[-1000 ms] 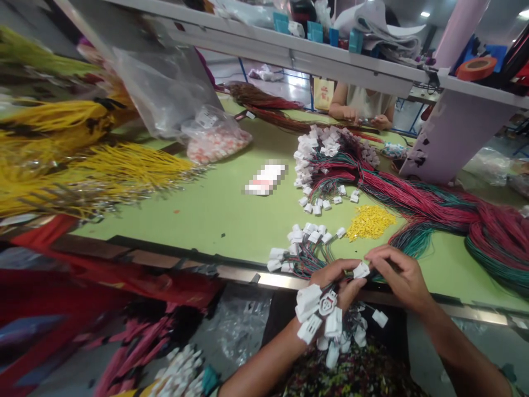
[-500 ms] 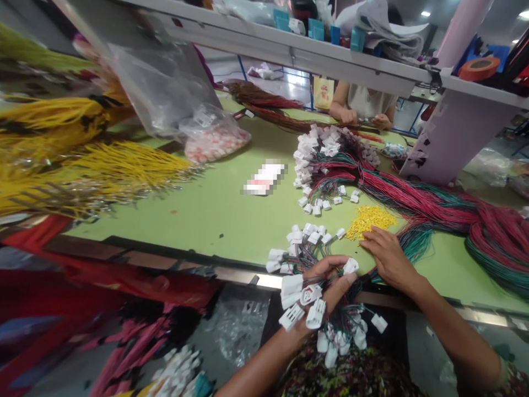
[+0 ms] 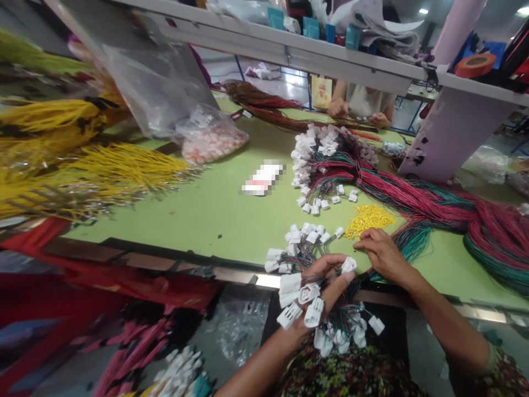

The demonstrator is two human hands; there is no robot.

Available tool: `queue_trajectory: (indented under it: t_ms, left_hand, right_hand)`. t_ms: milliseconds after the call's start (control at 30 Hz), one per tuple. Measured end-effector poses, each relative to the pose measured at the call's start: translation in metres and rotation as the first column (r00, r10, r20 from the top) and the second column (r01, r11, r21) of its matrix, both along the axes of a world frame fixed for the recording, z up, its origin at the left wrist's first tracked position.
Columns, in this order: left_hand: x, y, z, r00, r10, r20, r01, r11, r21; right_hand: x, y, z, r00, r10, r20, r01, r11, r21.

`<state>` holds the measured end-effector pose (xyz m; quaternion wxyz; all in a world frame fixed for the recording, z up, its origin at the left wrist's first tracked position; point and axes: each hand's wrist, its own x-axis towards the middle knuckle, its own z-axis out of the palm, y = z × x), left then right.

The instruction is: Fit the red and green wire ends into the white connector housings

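My left hand [image 3: 335,285] is closed, its thumb and fingers pinching a white plastic connector [image 3: 348,265]. Several larger white connectors [image 3: 313,312] on wires hang over the back of that hand and wrist. More connectors [image 3: 341,341] dangle below it, past the table's front edge. By the near side of a pile of small yellow pieces [image 3: 369,219], my right hand [image 3: 382,255] has its thumb and fingertips drawn together. Whatever lies between those fingertips is too small to make out. Wired white connectors [image 3: 306,234] lie on the table just beyond my left hand.
A long bundle of red and green wires [image 3: 430,201] stretches across the right side. Yellow wires [image 3: 136,165] cover the left end, near a clear bag of orange-and-white parts [image 3: 215,140]. A shelf [image 3: 264,41] spans above the table. Across it sits another person [image 3: 363,102].
My right hand has drawn back slightly from the yellow pile, and its fingertips have come together. My left hand still pinches the connector. The whole view has shifted a little.
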<state>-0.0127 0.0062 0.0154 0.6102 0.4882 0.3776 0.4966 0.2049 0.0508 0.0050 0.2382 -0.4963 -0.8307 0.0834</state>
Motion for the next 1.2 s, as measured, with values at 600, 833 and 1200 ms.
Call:
queue_trajectory:
  t_ms: [600, 833, 1200]
  left_hand:
    - [0.001, -0.001, 0.007, 0.992, 0.119, 0.041, -0.116, 0.991, -0.059]
    - [0.002, 0.0, 0.002, 0.994, 0.106, -0.011, -0.106, 0.994, -0.031]
    - [0.001, 0.0, -0.001, 0.993, 0.065, -0.099, -0.059, 0.996, 0.061]
  right_hand:
    - [-0.015, 0.005, 0.004, 1.0, 0.026, 0.0, -0.026, 0.998, -0.048]
    - [-0.018, 0.006, 0.001, 0.998, 0.05, 0.041, -0.048, 0.997, -0.052]
    - [-0.028, -0.029, 0.028, 0.725, -0.157, -0.67, -0.054, 0.958, -0.283]
